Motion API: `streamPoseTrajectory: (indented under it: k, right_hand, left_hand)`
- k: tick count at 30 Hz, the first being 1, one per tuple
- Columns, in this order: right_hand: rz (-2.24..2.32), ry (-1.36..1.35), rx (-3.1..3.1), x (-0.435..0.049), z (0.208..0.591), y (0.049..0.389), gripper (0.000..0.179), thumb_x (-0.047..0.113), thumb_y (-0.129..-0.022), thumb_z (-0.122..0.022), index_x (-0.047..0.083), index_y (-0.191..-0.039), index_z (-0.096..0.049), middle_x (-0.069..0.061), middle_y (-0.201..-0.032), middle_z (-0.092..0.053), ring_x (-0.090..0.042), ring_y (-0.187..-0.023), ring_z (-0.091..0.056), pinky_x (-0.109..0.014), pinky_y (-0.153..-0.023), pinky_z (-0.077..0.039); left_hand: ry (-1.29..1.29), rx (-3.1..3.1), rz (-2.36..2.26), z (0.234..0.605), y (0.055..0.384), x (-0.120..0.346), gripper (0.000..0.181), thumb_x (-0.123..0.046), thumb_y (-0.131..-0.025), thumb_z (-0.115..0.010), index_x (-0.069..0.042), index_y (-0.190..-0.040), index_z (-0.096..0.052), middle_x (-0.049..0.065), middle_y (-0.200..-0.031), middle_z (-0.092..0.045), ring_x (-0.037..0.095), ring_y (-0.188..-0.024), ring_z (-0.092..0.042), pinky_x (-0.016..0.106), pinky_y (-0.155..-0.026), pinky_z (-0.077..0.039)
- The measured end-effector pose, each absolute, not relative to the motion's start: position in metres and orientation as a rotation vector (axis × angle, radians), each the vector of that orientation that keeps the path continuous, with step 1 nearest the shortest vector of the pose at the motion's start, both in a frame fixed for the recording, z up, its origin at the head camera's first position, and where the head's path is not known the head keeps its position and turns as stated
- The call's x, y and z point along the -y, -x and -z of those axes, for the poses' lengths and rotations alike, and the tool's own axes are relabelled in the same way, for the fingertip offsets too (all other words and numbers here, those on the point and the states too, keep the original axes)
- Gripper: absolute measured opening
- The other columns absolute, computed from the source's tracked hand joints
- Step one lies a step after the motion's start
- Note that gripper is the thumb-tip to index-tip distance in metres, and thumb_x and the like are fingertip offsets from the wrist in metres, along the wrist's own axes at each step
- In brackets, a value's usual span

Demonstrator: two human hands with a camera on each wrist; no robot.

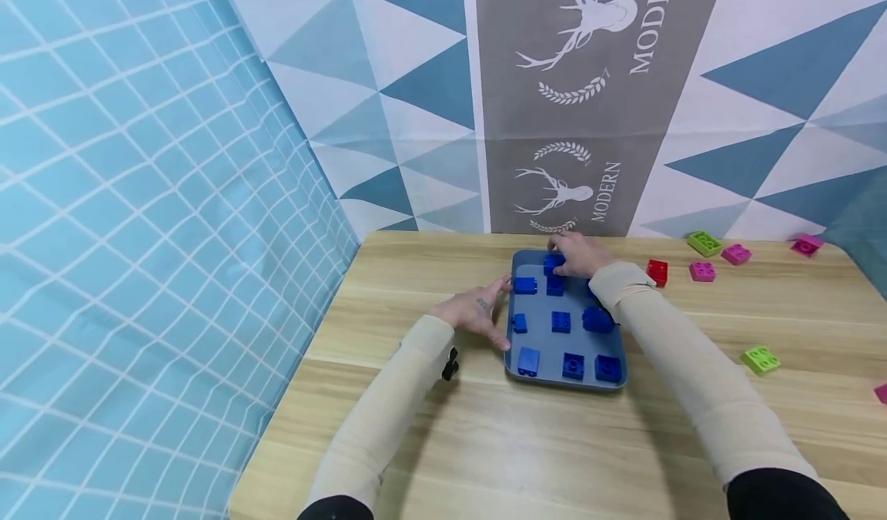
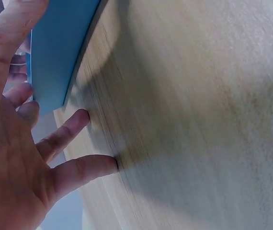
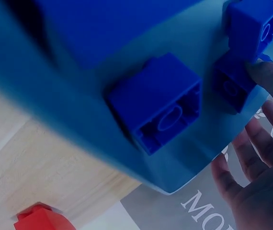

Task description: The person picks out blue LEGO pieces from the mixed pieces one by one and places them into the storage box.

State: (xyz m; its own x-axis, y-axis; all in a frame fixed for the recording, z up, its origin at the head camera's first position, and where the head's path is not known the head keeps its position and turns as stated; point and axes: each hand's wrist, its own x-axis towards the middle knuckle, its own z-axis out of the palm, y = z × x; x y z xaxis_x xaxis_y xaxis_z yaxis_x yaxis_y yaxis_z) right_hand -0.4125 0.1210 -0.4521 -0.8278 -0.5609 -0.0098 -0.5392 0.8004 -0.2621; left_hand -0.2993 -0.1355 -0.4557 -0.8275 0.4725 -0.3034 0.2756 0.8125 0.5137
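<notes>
A grey-blue tray [image 1: 540, 300] on the wooden table holds several blue toy bricks, spaced out in rough rows. At its far end, my right hand [image 1: 584, 256] pinches a blue brick [image 1: 553, 261] between thumb and fingers. In the right wrist view the thumb presses on this brick [image 3: 233, 82], while the other fingers spread out beyond the tray rim. Another blue brick [image 1: 555, 286] lies just nearer than it. My left hand [image 1: 474, 312] rests along the tray's left side, thumb and fingers spread. In the left wrist view, two fingertips [image 2: 81, 116] reach down to the tabletop.
Right of the tray lie a red brick [image 1: 657, 272], pink bricks [image 1: 702, 272] and green bricks [image 1: 761, 359]. A patterned cloth [image 1: 430, 104] hangs behind the table, and a blue checked curtain [image 1: 159, 219] runs along the left edge.
</notes>
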Motion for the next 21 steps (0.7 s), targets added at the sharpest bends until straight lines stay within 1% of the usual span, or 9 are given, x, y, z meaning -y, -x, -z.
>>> streamPoseTrajectory:
  k: [4,11,15,18,21]
  right_hand:
    - [0.385,0.861,-2.87,-0.124,0.449,0.415,0.05,0.019,-0.087,-0.081,0.0,-0.128,-0.06,-0.023,-0.127,-0.063,-0.039,-0.116,-0.061,-0.057,-0.1,-0.051]
    - [0.397,0.848,-2.848,-0.132,0.449,0.412,0.053,0.018,-0.088,-0.08,-0.003,-0.132,-0.057,-0.025,-0.128,-0.063,-0.041,-0.119,-0.06,-0.058,-0.103,-0.05]
    - [0.399,0.857,-2.859,-0.139,0.451,0.409,0.056,0.019,-0.088,-0.08,-0.003,-0.134,-0.056,-0.027,-0.13,-0.062,-0.042,-0.121,-0.06,-0.058,-0.104,-0.049]
    - [0.408,0.875,-2.881,-0.143,0.447,0.409,0.058,0.017,-0.087,-0.081,-0.004,-0.134,-0.056,-0.027,-0.13,-0.062,-0.044,-0.121,-0.06,-0.059,-0.104,-0.049]
    - [0.436,0.891,-2.897,-0.145,0.44,0.409,0.058,0.015,-0.086,-0.081,-0.003,-0.135,-0.055,-0.028,-0.131,-0.061,-0.044,-0.122,-0.059,-0.06,-0.104,-0.048]
  left_hand:
    - [-0.549,-2.575,-0.631,0.454,0.301,0.131,0.145,-0.046,-0.061,-0.097,-0.027,-0.165,0.002,-0.006,-0.169,-0.026,0.031,-0.154,-0.028,0.055,-0.125,-0.025]
    - [-0.558,-2.561,-0.618,0.454,0.3,0.124,0.146,-0.046,-0.06,-0.097,-0.021,-0.165,0.002,-0.005,-0.17,-0.024,0.029,-0.154,-0.027,0.052,-0.125,-0.026]
    - [-0.562,-2.564,-0.593,0.453,0.299,0.12,0.143,-0.047,-0.06,-0.097,-0.023,-0.165,-0.003,-0.002,-0.169,-0.028,0.029,-0.153,-0.031,0.053,-0.124,-0.029]
    - [-0.573,-2.581,-0.556,0.45,0.301,0.119,0.138,-0.05,-0.062,-0.095,-0.024,-0.165,-0.007,-0.004,-0.168,-0.028,0.029,-0.152,-0.033,0.052,-0.123,-0.031]
    - [-0.583,-2.595,-0.533,0.449,0.304,0.123,0.134,-0.05,-0.063,-0.095,-0.022,-0.164,-0.011,-0.001,-0.169,-0.028,0.03,-0.151,-0.034,0.052,-0.122,-0.033]
